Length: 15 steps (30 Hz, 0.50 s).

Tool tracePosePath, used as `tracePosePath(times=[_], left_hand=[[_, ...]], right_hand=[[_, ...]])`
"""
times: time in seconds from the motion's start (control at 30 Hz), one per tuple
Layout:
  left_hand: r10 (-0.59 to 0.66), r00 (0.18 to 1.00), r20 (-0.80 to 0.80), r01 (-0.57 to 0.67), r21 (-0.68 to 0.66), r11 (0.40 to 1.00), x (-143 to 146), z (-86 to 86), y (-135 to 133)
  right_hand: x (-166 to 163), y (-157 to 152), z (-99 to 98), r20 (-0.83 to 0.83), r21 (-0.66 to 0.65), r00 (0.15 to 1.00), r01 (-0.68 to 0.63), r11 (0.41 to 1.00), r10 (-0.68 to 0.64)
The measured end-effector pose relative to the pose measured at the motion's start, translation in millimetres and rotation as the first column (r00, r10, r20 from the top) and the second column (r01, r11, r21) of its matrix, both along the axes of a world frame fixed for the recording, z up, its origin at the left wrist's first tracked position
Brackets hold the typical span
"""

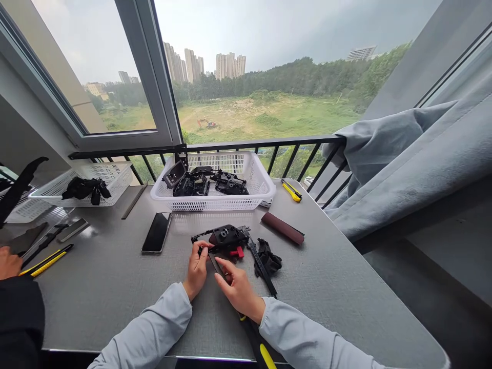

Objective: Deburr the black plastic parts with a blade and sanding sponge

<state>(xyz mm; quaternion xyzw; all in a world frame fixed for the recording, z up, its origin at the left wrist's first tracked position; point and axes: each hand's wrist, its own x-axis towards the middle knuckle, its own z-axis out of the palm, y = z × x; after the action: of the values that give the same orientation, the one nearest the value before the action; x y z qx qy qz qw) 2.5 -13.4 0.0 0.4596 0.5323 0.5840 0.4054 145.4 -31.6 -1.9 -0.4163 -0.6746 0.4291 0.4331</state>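
On the grey tabletop [96,312], the left hand [197,271] grips a black plastic housing [225,237]; the right hand [240,293] lies open on its flat black strip [213,262]. Behind, a white plastic basket [253,177] holds black plastic parts [203,184].

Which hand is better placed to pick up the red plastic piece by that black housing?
Probably the right: the right hand sits just below the red plastic piece, while the left hand is further away, gripping the edge of the black plastic housing.
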Motion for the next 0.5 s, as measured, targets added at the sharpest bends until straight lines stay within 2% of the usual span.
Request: tracePosePath(times=[0.5], left_hand=[[-0.033,0.999,0.037,0.033,-0.004,0.999,2.4,5.1,0.0]], right_hand=[[0.3,1.7,0.2,0.003,-0.019,1.0,0.023,1.0,-0.023]])
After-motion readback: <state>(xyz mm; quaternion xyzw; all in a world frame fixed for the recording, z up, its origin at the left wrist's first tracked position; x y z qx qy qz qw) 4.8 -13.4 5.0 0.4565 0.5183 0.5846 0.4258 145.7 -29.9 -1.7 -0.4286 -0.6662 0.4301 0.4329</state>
